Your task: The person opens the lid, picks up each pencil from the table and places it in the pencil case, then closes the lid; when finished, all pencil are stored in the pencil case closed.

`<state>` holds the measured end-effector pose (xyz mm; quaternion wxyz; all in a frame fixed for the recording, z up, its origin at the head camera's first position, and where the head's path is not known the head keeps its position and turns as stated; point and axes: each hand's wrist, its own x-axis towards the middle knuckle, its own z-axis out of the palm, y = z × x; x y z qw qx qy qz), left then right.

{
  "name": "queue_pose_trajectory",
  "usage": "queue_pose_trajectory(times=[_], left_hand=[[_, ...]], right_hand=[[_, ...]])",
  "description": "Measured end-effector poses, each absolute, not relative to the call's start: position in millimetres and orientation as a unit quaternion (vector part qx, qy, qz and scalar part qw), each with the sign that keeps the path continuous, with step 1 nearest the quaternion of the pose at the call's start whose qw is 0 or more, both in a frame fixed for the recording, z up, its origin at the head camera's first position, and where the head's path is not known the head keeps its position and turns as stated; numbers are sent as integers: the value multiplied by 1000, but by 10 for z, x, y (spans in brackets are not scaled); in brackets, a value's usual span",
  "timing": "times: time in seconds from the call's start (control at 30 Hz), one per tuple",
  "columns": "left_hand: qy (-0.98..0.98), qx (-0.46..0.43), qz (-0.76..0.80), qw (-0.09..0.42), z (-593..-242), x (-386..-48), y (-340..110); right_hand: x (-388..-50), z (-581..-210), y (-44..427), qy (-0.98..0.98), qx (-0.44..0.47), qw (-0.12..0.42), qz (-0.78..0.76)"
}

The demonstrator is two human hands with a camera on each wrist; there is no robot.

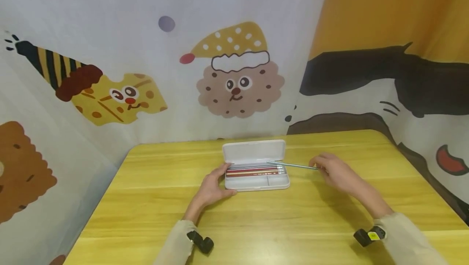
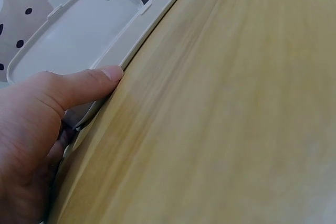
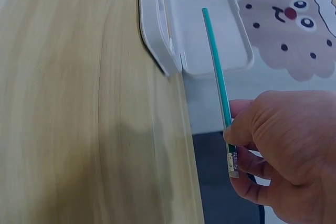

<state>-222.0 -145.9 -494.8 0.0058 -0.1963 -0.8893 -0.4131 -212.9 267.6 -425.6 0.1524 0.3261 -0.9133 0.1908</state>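
Note:
A white pencil case (image 1: 246, 182) stands with its lid (image 1: 254, 151) up at the table's far side. Several pencils (image 1: 253, 172) lie side by side in its long rear compartment. My left hand (image 1: 211, 187) grips the case's left end, the thumb (image 2: 100, 81) against the front wall and fingers at the back corner. To the right of the case, my right hand (image 1: 337, 173) pinches a teal pencil (image 3: 217, 64) near its metal-banded end. The pencil's other end points left, over the case's rear part in the head view. Two smaller front compartments show no contents.
The yellow wood-grain table (image 1: 256, 224) stretches in front of the case and to both sides. Behind it hangs a cartoon-printed curtain (image 1: 176, 106), close to the raised lid. Small black devices (image 1: 200, 242) sit on both wrists.

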Motion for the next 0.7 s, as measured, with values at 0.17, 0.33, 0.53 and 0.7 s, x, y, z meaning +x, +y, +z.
queue_pose_trajectory(times=[0.17,0.33,0.53,0.7], left_hand=[[-886,-195,-420,4,-4953,-2215,-1455],[-886,-195,-421,0,-4977,-2217,-1463],[-885,-195,-422,5,-4967,-2222,-1457],[-886,-191,-422,2,-4960,-2220,-1458]], right_hand=[[-2173,-4254,2533,-909,334,160,190],[-2200,-4275,2421,-913,332,146,186],[-2253,-4312,2299,-908,340,159,185],[-2304,-4343,2191,-898,357,175,189]])
